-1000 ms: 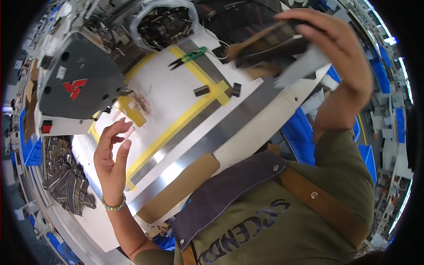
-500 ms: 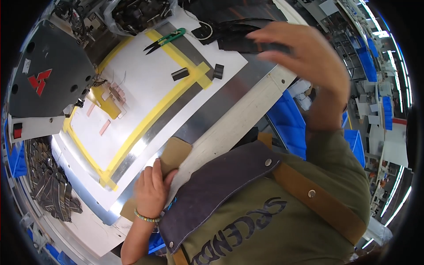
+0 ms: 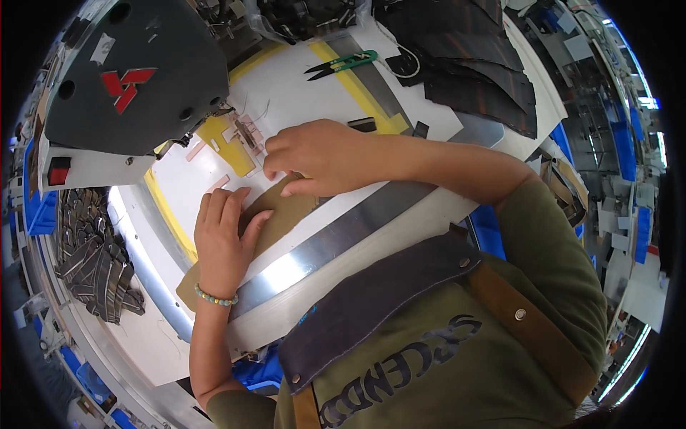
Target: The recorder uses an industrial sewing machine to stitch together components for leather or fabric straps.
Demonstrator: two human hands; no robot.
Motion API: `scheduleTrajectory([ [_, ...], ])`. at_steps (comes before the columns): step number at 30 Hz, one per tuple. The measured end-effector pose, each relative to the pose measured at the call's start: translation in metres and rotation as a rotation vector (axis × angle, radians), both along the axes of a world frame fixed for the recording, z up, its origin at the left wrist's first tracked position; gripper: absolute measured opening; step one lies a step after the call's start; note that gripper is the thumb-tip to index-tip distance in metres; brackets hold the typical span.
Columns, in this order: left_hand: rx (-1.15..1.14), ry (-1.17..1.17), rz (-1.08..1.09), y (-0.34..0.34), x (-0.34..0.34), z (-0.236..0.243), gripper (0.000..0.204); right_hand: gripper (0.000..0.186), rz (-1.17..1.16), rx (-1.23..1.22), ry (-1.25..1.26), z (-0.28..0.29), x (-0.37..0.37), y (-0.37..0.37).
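The left hand lies palm down, its fingers pointing to twelve o'clock and its thumb spread away from them, open over a brown strip just left of the view's centre. The right hand comes in from three o'clock with its wrist bent and fingers curled above the strip's upper end — whether they pinch it or only rest there I cannot tell. The two hands are near each other but apart, with part of the strip showing between them

Beneath is a white sheet edged with yellow tape, and a shiny metal band runs along the person's side of it. A dark grey machine stands at ten o'clock, with a yellow plate beside it. Green snips lie at twelve, dark cloth pieces at one, and a heap of dark straps toward nine. A blue bin shows at three, with shelves farther off

Half a second ago the right hand was raised by the cloth pieces; now it is down at the strip. The left hand was already on the strip, which then lay by the table's near edge — it now reaches farther onto the sheet, closer to the yellow plate
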State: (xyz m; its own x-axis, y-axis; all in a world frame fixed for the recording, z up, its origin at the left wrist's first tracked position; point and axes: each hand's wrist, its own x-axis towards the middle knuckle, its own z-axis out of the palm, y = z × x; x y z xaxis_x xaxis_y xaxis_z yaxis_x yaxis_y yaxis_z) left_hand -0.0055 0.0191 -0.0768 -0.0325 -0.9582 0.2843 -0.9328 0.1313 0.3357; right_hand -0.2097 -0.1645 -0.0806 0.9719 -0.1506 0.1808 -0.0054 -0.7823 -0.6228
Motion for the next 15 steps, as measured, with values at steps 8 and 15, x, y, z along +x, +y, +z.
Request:
scheduleTrajectory([
  [8, 0.006, 0.164, -0.001, -0.003, -0.001, -0.008, 0.035, 0.017, -0.030, -0.144, -0.199, -0.010, 0.000, -0.002],
  [15, 0.032, 0.292, 0.083, 0.000, -0.005, -0.002, 0.030, 0.014, 0.125, -0.160, -0.123, -0.012, 0.002, -0.002],
])
